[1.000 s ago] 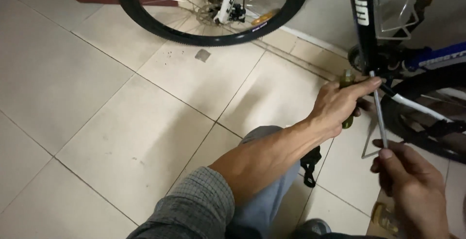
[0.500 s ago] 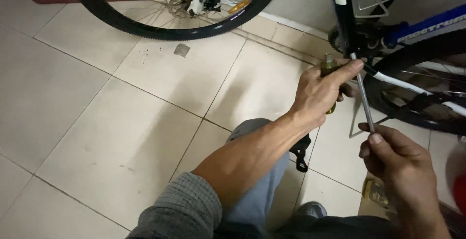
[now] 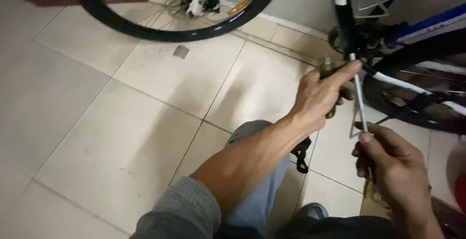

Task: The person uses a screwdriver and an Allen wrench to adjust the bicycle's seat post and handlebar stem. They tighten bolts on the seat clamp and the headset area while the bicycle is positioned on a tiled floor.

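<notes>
The person crouches on the tiled floor (image 3: 121, 137) beside a bicycle, both arms stretched toward its frame. The left hand (image 3: 320, 96) is clenched around a small olive-coloured tool (image 3: 326, 69), whose tip pokes up above the knuckles, while its forefinger points out and touches the top of a thin silvery rod (image 3: 359, 93). The right hand (image 3: 393, 171) grasps the lower end of that same rod, fingers wrapped around it, with what looks like a yellowish handle (image 3: 371, 190) showing beneath the palm. The rod's long axis runs almost upright, leaning slightly away from the person, its upper end meeting the dark frame tube (image 3: 342, 16) near the crank area. So the rod lies ahead and to the right of the body; the left hand is nearer its upper end, the right hand nearer its lower end. A front wheel (image 3: 174, 6) stands well apart to the left, and a rear tyre (image 3: 412, 117) sits just beyond the rod.
</notes>
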